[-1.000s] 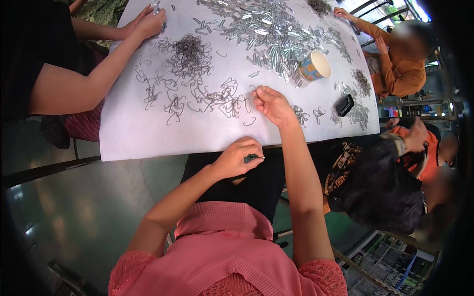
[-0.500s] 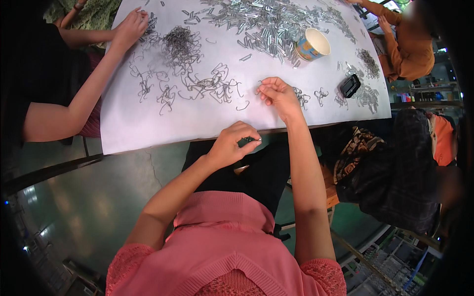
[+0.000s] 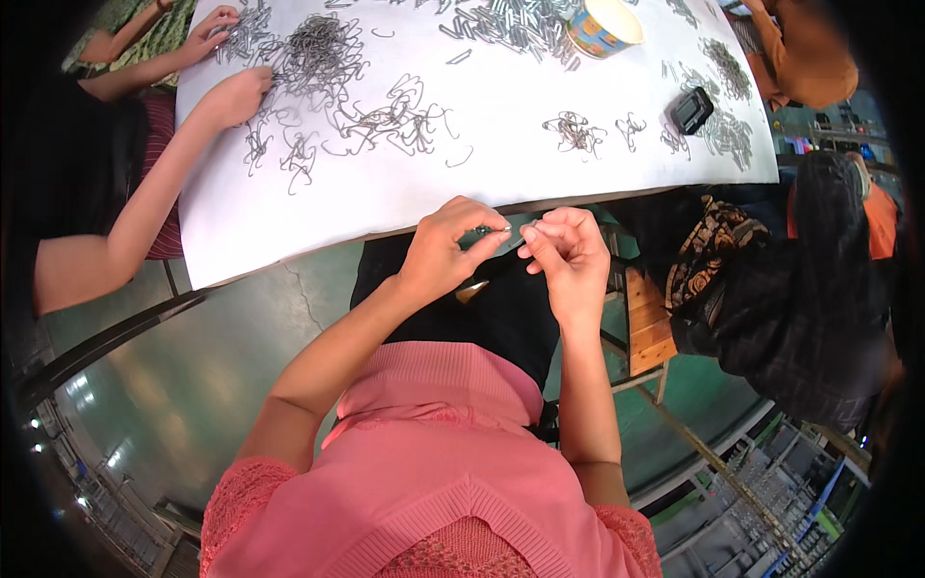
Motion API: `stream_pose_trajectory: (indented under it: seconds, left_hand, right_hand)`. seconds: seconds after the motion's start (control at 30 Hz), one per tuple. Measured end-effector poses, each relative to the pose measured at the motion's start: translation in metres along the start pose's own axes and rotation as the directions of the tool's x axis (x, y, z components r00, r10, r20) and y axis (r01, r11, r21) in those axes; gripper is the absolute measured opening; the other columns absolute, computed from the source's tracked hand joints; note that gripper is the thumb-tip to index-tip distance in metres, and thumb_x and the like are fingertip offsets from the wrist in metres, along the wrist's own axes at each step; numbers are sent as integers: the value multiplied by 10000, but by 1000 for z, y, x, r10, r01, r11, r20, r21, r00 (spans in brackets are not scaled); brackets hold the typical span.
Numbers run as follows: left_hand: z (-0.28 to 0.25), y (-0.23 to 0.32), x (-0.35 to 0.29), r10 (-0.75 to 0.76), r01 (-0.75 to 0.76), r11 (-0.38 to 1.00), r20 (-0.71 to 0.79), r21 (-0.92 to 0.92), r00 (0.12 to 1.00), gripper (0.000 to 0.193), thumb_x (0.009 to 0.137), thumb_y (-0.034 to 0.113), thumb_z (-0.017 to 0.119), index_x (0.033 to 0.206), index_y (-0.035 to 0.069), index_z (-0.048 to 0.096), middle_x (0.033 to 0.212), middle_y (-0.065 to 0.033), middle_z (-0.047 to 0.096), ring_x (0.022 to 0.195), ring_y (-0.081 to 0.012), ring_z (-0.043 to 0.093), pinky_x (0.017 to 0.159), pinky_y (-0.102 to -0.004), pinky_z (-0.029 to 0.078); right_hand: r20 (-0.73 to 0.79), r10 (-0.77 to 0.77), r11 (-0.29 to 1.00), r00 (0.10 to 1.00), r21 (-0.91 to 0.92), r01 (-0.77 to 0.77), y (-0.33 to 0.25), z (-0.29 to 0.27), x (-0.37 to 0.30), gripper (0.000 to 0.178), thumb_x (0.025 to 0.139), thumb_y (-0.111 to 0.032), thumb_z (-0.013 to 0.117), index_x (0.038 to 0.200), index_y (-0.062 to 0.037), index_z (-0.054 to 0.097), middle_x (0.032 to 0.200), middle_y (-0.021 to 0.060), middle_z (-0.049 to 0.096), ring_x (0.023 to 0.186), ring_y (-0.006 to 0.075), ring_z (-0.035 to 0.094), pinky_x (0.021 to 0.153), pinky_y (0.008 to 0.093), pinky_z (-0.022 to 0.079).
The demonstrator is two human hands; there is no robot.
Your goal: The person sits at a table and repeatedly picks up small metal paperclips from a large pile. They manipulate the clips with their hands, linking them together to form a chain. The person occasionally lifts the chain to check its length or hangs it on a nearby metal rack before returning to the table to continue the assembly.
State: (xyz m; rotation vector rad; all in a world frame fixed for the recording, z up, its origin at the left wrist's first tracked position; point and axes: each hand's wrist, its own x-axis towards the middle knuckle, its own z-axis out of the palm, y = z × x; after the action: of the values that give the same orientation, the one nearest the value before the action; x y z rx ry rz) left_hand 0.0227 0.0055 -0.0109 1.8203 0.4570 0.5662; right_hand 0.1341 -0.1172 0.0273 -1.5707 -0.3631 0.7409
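My left hand (image 3: 451,241) is closed just off the table's near edge, with a small shiny metal piece at its fingertips. Facing it, a short gap away, my right hand (image 3: 570,252) pinches what looks like a thin wire hook, mostly hidden by the fingers. Beyond my hands lies a loose tangle of wire hooks (image 3: 390,120) on the white-covered table (image 3: 337,207). Smaller bunches of hooks (image 3: 575,133) lie further right. A heap of silvery metal loops (image 3: 511,27) spreads at the far side.
A patterned paper cup (image 3: 605,29) and a black plastic container (image 3: 692,111) stand on the table. At the left, a co-worker's hands (image 3: 236,96) are beside a dense hook pile (image 3: 323,53). Another person (image 3: 809,48) sits at the far right. A wooden stool (image 3: 647,323) stands to my right.
My right hand has come back from the table beside the hooks to meet my left hand. The view has shifted, and the co-worker's hands at the left have moved apart.
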Motion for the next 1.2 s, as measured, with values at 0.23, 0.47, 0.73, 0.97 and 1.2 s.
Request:
stream_pose_trajectory:
  seconds: [0.23, 0.47, 0.73, 0.97, 1.2]
  left_hand:
    - [2, -1, -2, 38, -38, 999, 0, -13, 999, 103, 780, 23, 698, 880, 22, 675, 886, -82, 679, 870, -207, 629, 783, -313, 490]
    - [7, 1, -7, 78, -78, 997, -30, 4, 997, 136, 781, 6, 693, 913, 28, 670, 901, -81, 678, 875, -213, 630, 784, -317, 497]
    - [15, 4, -11, 208, -203, 974, -44, 103, 977, 271, 767, -16, 691, 1029, 30, 638, 919, -75, 663, 879, -223, 627, 784, -325, 505]
    - [-30, -14, 54, 322, -272, 902, -103, 336, 941, 191, 848, 89, 635, 1030, 31, 647, 987, -130, 643, 964, -290, 591, 865, -370, 458]
    - [-55, -62, 174, 93, 95, 625, -194, 775, 977, 231, 807, 239, 696, 957, 64, 675, 1010, -109, 635, 996, -268, 574, 858, -376, 463]
  right_hand:
    - [-41, -32, 998, 999, -55, 29, -5, -2, -4, 229, 821, -22, 703, 980, -5, 539, 831, 86, 655, 675, 108, 634, 549, 226, 502]
    - [-56, -63, 996, 996, -71, 59, -2, 0, -11, 208, 822, 1, 694, 953, -5, 532, 814, 81, 652, 683, 107, 639, 601, 222, 497]
    - [-135, -278, 960, 951, -75, 270, 6, 9, -18, 160, 842, 20, 670, 919, -8, 532, 837, 86, 655, 734, 103, 644, 629, 224, 512]
    - [-149, -508, 857, 849, -189, 479, 18, 7, -26, 153, 830, 36, 678, 884, -7, 541, 879, 120, 676, 761, 126, 655, 668, 247, 548]
    - [-100, -565, 810, 819, -260, 526, 16, 7, -25, 156, 821, 47, 683, 867, -11, 545, 861, 118, 681, 738, 124, 657, 654, 244, 549]
